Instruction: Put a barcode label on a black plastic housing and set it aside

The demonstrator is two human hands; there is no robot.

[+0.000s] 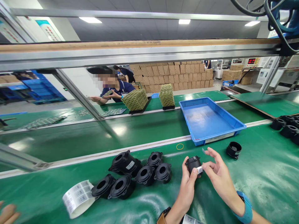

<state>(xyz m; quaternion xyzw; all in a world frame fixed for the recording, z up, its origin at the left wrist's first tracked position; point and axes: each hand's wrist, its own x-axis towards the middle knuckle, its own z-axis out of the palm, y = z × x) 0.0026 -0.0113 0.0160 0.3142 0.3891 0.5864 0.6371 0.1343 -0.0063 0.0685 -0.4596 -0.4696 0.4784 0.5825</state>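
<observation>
My left hand [187, 186] grips a small black plastic housing [192, 162] just above the green mat. My right hand [218, 175], with a blue wristband, pinches a small white label [199, 170] against the housing's lower right side. A second tiny sticker [203, 151] clings to my right index fingertip. To the left of my hands lies a cluster of several similar black round housings [137, 172], and a roll of white labels [77, 197] is beside them.
A blue tray [240, 126] lies across the conveyor belt behind my hands. A lone black ring part [234, 149] and more black parts [287, 128] lie to the right. A co-worker [116, 88] handles stacked parts [136, 99] across the belt. Another person's fingers [7, 213] show at bottom left.
</observation>
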